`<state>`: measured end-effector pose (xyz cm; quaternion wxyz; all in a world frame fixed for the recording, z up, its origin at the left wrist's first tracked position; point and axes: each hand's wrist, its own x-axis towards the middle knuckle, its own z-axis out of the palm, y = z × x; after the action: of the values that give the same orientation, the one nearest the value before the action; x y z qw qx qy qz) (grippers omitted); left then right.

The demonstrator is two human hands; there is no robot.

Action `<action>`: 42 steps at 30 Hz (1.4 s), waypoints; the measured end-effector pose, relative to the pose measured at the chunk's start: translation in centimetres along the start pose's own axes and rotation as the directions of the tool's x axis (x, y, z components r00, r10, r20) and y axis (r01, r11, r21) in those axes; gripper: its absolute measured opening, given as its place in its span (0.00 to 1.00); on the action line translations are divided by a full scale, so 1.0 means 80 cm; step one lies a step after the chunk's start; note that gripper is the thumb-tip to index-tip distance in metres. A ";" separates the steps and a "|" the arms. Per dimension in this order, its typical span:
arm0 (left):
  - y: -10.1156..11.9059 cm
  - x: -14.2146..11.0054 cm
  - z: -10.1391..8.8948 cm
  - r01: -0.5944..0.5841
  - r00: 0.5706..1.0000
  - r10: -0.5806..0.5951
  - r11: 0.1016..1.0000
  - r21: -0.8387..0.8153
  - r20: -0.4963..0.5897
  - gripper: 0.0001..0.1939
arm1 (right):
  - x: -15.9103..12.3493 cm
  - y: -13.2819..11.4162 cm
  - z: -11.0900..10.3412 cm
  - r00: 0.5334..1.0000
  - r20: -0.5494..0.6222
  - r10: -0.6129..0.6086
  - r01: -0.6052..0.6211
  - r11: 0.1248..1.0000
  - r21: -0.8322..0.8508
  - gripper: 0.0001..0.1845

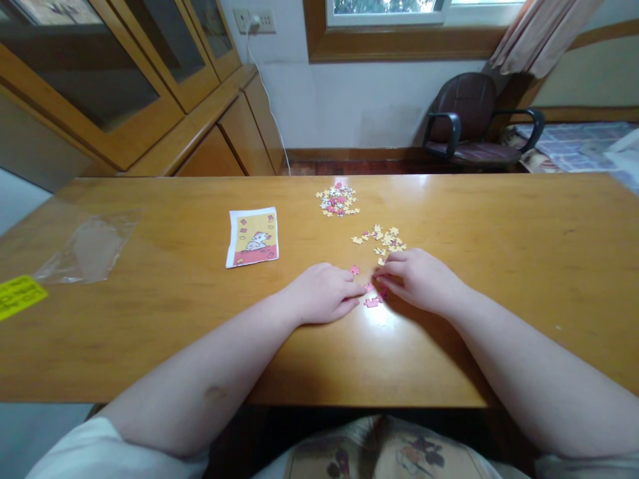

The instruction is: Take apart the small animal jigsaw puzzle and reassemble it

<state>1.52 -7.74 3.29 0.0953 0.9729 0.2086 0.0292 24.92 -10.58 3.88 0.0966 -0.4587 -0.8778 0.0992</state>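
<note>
My left hand (327, 293) lies on the table with its fingers stretched out, the index fingertip at the edge of a pink puzzle piece (369, 287). Opposite it, my right hand (419, 279) has its fingers bent and drawn together. Whatever is between those fingertips is hidden. Close by lie another pink puzzle piece (372, 303) and a darker pink one (383, 291), partly covered by the right fingers. A single pink piece (355, 270) rests above the left fingertips. Just beyond my right hand is a loose group of mostly yellow puzzle pieces (394, 243).
A heap of mixed puzzle pieces (338, 199) sits near the table's far edge. Left of it lies a picture sheet (253, 237) with a white animal. A clear plastic bag (94, 246) and a yellow label (20, 297) are far left. Beyond the wooden table (549, 266) stands an office chair (469, 120).
</note>
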 end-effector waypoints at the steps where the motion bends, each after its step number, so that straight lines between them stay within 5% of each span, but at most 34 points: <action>1: -0.001 0.000 0.000 0.001 1.000 -0.001 1.000 -0.007 0.006 0.16 | -0.001 0.000 -0.003 0.999 0.031 0.007 -0.006 1.000 -0.007 0.14; 6: -0.002 -0.002 -0.004 0.008 1.000 -0.008 1.000 0.005 0.009 0.16 | -0.003 -0.002 -0.012 0.974 0.221 -0.040 0.020 0.996 0.089 0.12; 12: 0.006 0.000 -0.002 -0.002 1.000 0.002 0.999 0.052 -0.002 0.15 | -0.004 -0.002 -0.011 0.963 0.265 -0.057 0.014 0.987 0.161 0.09; 19: 0.006 0.001 -0.001 -0.055 0.997 0.057 0.998 0.024 -0.057 0.16 | -0.002 0.000 -0.010 0.980 0.197 -0.006 -0.048 0.962 0.268 0.04; 24: 0.008 0.000 0.002 -0.105 0.992 0.106 0.994 0.009 -0.076 0.17 | 0.002 0.006 0.000 0.965 0.082 0.248 -0.258 0.851 0.457 0.09; 28: 0.010 0.000 0.005 -0.120 0.991 0.119 0.993 -0.009 -0.066 0.17 | 0.007 0.006 0.009 0.936 0.100 0.338 -0.336 0.770 0.542 0.08; 42: 0.011 -0.001 0.007 -0.116 0.991 0.115 0.993 -0.004 -0.071 0.15 | 0.007 -0.005 0.021 0.918 0.172 0.357 -0.392 0.756 0.524 0.07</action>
<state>1.84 -8.66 2.95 0.0902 0.9813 0.1552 0.0699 23.84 -10.48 2.43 0.1750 -0.5743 -0.7049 0.3778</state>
